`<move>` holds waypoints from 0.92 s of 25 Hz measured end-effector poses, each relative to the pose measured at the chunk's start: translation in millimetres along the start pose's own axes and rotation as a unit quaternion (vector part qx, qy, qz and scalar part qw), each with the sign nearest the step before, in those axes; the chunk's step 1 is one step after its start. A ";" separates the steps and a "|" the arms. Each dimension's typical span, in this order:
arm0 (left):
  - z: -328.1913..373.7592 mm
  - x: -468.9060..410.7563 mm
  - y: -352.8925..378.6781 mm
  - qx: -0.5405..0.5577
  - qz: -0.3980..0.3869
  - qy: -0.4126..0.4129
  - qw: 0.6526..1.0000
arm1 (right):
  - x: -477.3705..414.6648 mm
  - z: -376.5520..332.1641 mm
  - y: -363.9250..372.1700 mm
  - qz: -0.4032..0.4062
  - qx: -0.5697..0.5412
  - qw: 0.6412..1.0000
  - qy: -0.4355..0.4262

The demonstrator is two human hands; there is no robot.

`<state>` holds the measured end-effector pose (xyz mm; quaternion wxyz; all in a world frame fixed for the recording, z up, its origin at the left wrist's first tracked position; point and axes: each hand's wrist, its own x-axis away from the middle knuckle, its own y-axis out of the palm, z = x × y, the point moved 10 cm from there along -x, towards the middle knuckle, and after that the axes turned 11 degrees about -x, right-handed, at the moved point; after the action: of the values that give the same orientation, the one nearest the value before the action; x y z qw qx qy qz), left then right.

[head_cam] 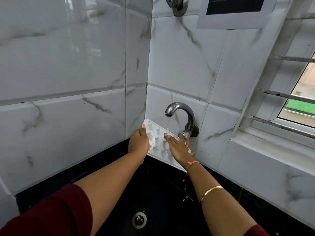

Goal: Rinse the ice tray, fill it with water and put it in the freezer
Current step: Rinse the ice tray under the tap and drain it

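While water ran from the curved steel tap (183, 113), the white ice tray (157, 138) was held tilted under the stream (167, 124), above the black sink (153, 193). The tray's left edge was gripped by the left hand (138, 142), with the thumb (143, 127) laid over the rim and the other fingers hidden behind the tray. The right hand (179, 149) was laid flat on the moulded cavities, its fingers (168, 137) kept straight and slightly spread, with nothing clasped in them. The stream was seen landing just beyond the right index fingertip. The tap handle (184, 134) stood just beyond the outer right fingers; whether it was touched could not be told. Drops were shed from the tray's lower corner, below the right wrist, where an orange thread (192, 163) was worn. The drain (139, 219) was seen well below both hands.
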<state>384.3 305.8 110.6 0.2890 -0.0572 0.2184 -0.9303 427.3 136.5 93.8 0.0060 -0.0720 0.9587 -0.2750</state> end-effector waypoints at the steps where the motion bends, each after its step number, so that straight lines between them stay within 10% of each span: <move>1: 1.1 -0.5 -1.4 -0.002 0.001 0.004 1.000 | -0.1 -0.1 -1.8 0.004 -0.008 1.000 0.000; 23: -4.1 -4.7 -28.7 -0.019 0.056 0.012 0.998 | -10.7 20.9 -5.2 0.078 -0.128 0.988 0.023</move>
<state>372.5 331.2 119.6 0.3370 -0.0393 0.2428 -0.9088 439.7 122.6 78.5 -0.0040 0.0094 0.9886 -0.1503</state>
